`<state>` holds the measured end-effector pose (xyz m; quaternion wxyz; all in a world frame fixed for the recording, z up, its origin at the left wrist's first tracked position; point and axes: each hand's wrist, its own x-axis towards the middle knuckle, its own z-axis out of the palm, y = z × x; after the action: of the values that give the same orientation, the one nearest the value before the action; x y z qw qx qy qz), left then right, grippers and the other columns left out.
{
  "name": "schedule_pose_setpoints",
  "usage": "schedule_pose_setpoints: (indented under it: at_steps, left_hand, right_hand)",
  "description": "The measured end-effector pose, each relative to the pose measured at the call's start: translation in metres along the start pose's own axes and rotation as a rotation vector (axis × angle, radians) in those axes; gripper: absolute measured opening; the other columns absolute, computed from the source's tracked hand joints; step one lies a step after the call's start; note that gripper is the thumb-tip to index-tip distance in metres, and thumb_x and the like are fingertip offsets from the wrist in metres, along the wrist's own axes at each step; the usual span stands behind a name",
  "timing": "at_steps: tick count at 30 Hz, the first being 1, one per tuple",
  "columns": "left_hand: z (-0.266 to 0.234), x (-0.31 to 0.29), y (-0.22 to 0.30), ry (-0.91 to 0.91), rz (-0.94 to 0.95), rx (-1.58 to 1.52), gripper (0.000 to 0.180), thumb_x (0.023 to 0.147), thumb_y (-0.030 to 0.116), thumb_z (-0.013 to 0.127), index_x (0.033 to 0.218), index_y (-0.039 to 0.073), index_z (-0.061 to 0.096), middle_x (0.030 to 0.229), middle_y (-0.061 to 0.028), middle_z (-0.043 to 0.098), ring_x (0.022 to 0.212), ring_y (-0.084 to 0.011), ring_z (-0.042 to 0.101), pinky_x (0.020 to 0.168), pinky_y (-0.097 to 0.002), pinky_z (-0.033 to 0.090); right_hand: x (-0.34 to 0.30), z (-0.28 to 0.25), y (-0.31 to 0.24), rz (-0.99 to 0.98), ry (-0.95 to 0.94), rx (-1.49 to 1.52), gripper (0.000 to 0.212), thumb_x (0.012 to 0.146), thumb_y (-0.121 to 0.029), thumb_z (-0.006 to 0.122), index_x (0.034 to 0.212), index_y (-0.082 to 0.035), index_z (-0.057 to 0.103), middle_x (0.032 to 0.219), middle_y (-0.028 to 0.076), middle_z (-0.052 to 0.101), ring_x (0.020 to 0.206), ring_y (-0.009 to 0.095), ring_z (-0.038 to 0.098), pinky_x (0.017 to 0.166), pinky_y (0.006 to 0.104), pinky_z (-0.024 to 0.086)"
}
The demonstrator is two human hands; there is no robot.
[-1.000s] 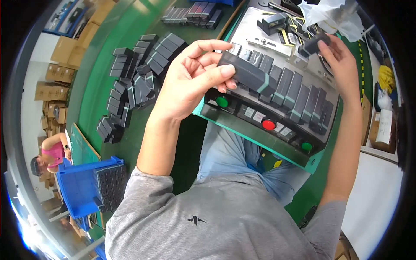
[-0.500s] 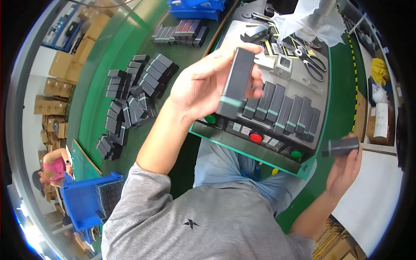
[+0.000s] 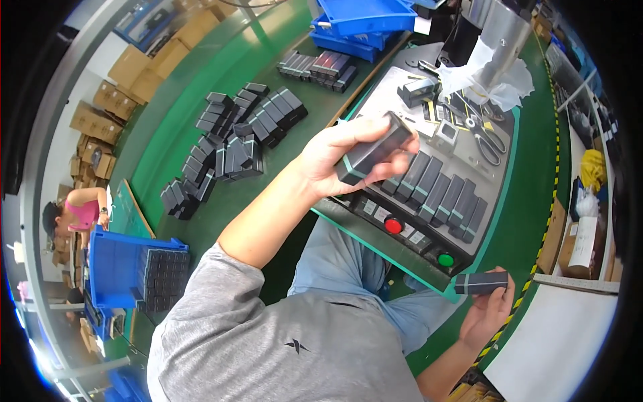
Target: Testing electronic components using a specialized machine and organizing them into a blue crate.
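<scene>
My left hand (image 3: 328,155) is closed around a small dark box (image 3: 375,153) with a pale green stripe near one end, held tilted above the near part of the workbench. In my right hand (image 3: 483,316), low at the right beyond the bench corner, the fingers grip another dark box (image 3: 481,283), lying level with a light stripe across it. Several similar striped boxes (image 3: 437,196) stand in a row on the metal plate just right of my left hand, and that hand partly covers the row's left end.
A control panel with a red button (image 3: 393,225) and a green button (image 3: 445,260) fronts the bench. Scissors (image 3: 487,143) and a metal block (image 3: 445,136) lie farther back. Piled dark boxes (image 3: 238,157) cover the green table at left. Blue trays (image 3: 365,19) stand behind; a person (image 3: 82,209) is far left.
The view has shifted. The box in my left hand has tipped from nearly upright to a slant. My right hand has moved lower and leftward with its box.
</scene>
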<state>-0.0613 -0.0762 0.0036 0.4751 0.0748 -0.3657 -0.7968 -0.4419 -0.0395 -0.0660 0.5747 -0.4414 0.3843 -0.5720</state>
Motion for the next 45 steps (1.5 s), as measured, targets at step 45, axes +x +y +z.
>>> schedule_pose_setpoints:
  at_steps: [45]
  left_hand:
    - [-0.004, -0.016, -0.012, 0.854, 0.151, 1.169, 0.021, 0.098, 0.020, 0.067, 0.090, 0.001, 0.068, 0.067, -0.0031, 0.064, 0.056, -0.0061, 0.054, 0.050, -0.0210, 0.040]
  right_hand:
    - [-0.014, 0.019, 0.038, 0.120, -0.168, -0.462, 0.035, 0.098, -0.015, 0.066, 0.127, 0.003, 0.057, 0.120, 0.011, 0.064, 0.110, 0.019, 0.060, 0.098, 0.0312, 0.045]
